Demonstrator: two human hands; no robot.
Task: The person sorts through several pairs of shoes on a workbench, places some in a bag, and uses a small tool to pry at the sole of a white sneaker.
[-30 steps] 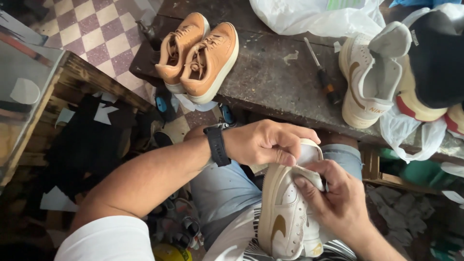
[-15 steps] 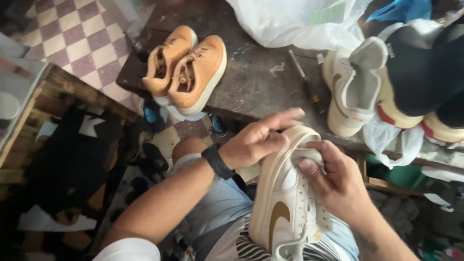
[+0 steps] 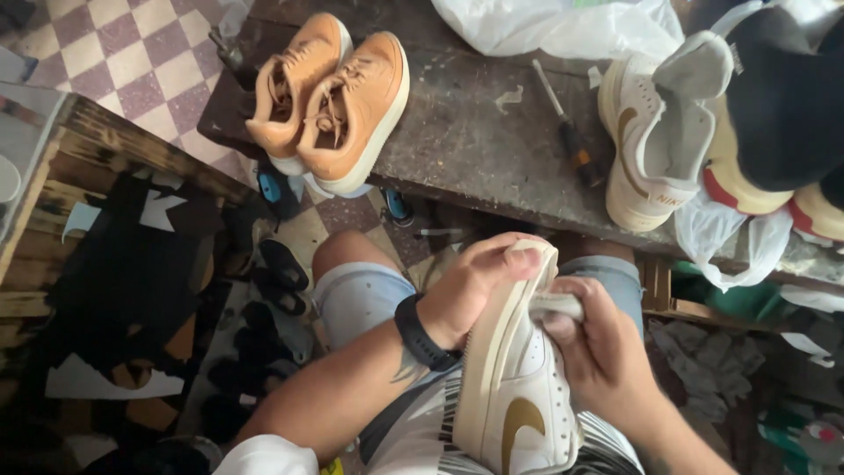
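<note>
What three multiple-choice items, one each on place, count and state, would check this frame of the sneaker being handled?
1. Where does the screwdriver lie?
A. on the dark bench
B. on the tiled floor
C. in the person's lap

2. How many tan shoes stand on the bench?
A. one
B. two
C. four

3. What does the left hand do?
A. hangs free
B. grips the white sneaker
C. holds the screwdriver

Answers: 1 A, it rests on the benchtop; 2 B, a pair side by side; 3 B, its fingers wrap the sole edge while the right hand presses a small cloth on it.

likely shoe-repair workshop: worn bench [image 3: 475, 149], screwdriver [image 3: 563, 123], sneakers [image 3: 330, 101].
</note>
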